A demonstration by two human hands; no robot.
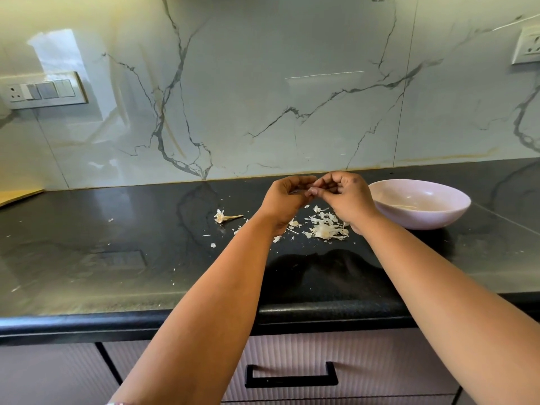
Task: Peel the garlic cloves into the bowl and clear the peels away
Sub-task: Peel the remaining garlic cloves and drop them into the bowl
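Observation:
My left hand (pixel 285 197) and my right hand (pixel 346 197) meet fingertip to fingertip above the black counter (pixel 131 258), both with curled fingers pinching a small garlic clove (pixel 312 190) that is mostly hidden between them. Below the hands lies a heap of white garlic peels (pixel 324 226). A pale pink bowl (pixel 420 204) stands just right of my right hand; its contents are hard to make out. The stripped garlic stem and root (pixel 225 216) lies on the counter left of my left hand.
Small peel flakes (pixel 213 244) are scattered over the counter to the left. A marble backsplash (pixel 263 97) rises behind, with a switch plate (pixel 43 90) at left and a socket (pixel 527 45) at right. A drawer with a black handle (pixel 292 375) sits below the counter's front edge.

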